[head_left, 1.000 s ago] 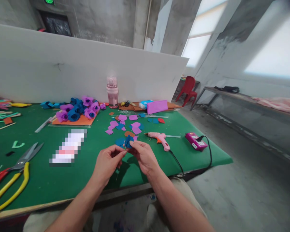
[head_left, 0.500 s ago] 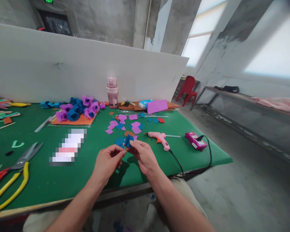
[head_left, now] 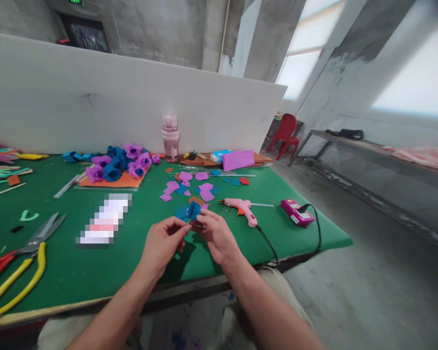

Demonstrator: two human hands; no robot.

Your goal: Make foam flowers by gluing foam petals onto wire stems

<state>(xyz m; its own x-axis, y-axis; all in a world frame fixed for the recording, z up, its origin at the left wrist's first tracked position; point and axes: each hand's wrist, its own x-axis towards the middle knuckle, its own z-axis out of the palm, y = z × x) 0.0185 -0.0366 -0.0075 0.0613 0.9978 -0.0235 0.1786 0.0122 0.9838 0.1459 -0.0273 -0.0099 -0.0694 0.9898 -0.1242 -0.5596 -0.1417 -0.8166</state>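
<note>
A small blue paper flower [head_left: 193, 210] on a thin stem is held up between my two hands, low over the table. My left hand [head_left: 167, 238] pinches the stem just below the petals. My right hand [head_left: 217, 236] has its thumb and fingers closed at the flower's right edge and underside. Loose purple petals [head_left: 206, 192] and blue ones lie just beyond, with a brown petal [head_left: 196, 200] behind the flower. To the right rests a pink glue gun [head_left: 242, 206], a clear glue stick in its back.
Finished purple and blue flowers [head_left: 113, 165] lie on orange paper [head_left: 109, 183]. Large scissors [head_left: 32, 248] are at the left, near a blurred-out patch [head_left: 105, 218]. A pink bottle [head_left: 171, 138] stands by the white board [head_left: 131, 97]. A magenta power strip [head_left: 297, 212] sits near the table's right edge.
The blue flower has turned slightly in my fingers, and its petal shows more open and rounded. My right fingers have shifted a little lower on it.
</note>
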